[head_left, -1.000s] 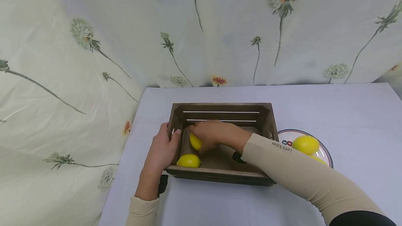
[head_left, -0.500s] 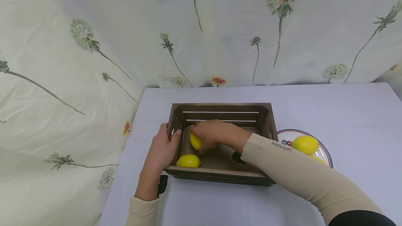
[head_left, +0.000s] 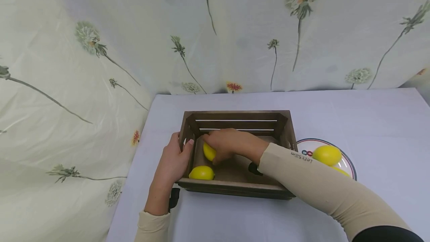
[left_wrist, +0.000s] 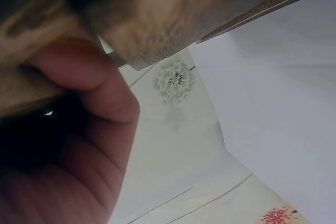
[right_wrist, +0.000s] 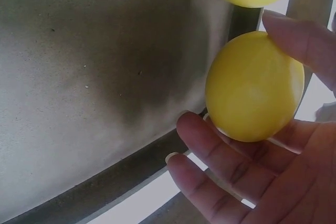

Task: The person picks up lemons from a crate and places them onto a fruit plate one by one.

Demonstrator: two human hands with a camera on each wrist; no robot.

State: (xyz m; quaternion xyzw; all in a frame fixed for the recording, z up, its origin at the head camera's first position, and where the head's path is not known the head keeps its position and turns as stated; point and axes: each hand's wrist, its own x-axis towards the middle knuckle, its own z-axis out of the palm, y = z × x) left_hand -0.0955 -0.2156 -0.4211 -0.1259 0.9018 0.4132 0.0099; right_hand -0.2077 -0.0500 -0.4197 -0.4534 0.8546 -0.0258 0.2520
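Observation:
A brown slatted wooden crate (head_left: 235, 185) sits on the table in the head view. At its left end my left hand (head_left: 174, 160) grips the end wall, the thumb over the inner side; in the left wrist view a bent digit (left_wrist: 107, 85) hooks onto the wood. Down inside the crate, toward its left end, my right hand (head_left: 231, 143) holds a lemon (head_left: 209, 152). The right wrist view has this lemon (right_wrist: 252, 90) between the thumb and the fingers, close to the crate's slatted wall. Another lemon (head_left: 201, 173) lies in the crate's front left corner.
Right of the crate stands a white plate (head_left: 307, 145) with a dark rim, bearing a lemon (head_left: 327, 155) and part of a second one behind my right sleeve (head_left: 322, 182). A white cloth (head_left: 369, 122) covers the table. Flower-printed curtains (head_left: 248, 29) hang behind and to the left.

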